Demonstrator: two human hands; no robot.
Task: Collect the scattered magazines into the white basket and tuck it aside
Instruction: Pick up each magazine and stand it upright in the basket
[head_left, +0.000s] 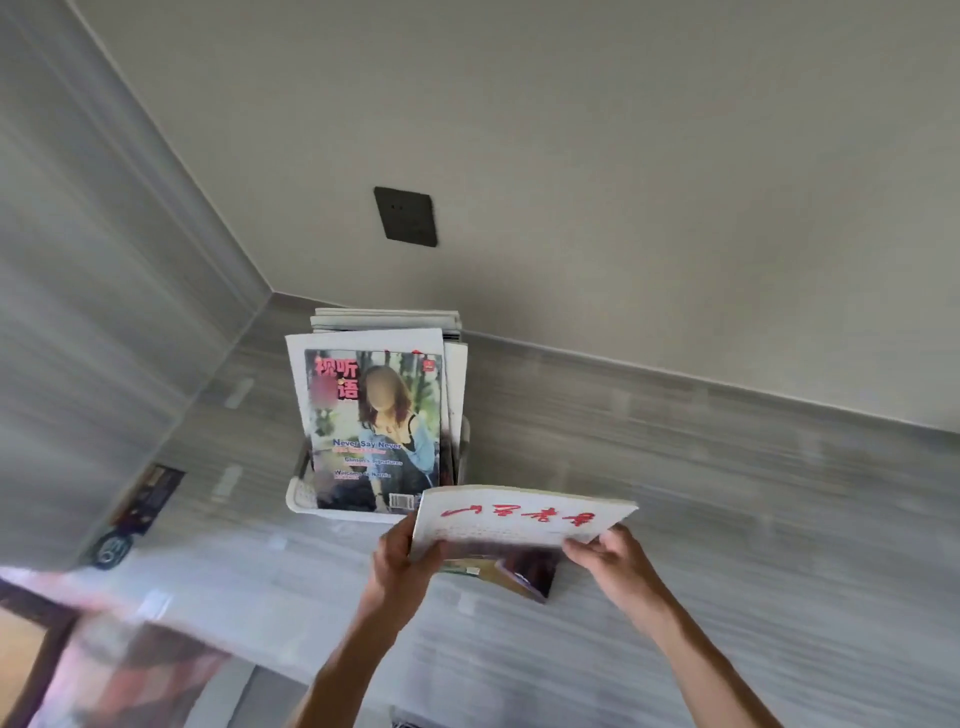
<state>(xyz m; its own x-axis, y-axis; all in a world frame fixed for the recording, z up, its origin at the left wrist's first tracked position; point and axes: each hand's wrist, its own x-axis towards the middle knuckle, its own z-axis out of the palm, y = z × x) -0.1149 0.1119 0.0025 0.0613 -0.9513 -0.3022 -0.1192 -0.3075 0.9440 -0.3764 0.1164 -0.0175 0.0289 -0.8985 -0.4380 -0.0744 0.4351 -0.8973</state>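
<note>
Grey floor (675, 467): streaked, wood-look boards meeting two pale walls in a corner; the whole view is motion-blurred
Far-left items: dark, flat object (150, 493) lying on the floor by the left wall, too blurred to identify; possibly a stray magazine
White basket (311, 499): stands on the floor just out from the corner, under a dark wall socket (406, 215); only its near rim and left side show
Basket contents: several magazines standing upright on edge, the front one a colour-cover magazine (371, 426) facing the camera; they rise well above the rim, presumably stood on end because the basket is narrow
Left hand (402, 556): closed on the left edge of the white magazine, thumb on top, fingers underneath
White magazine (519, 514): red brush lettering on the cover, held nearly flat between both hands, just in front of the basket and overlapping its near right corner; a second, darker booklet (519, 571) hangs beneath it, seemingly in the same grip
Right hand (608, 551): pinches the right edge of the same bundle, fingers curled over it
Reading of the grip: two-handed hold keeps the floppy pages from sagging, apparently while the bundle is brought to the basket
Likely next need: tilt the bundle upright to slot it in front of the standing stack
</note>
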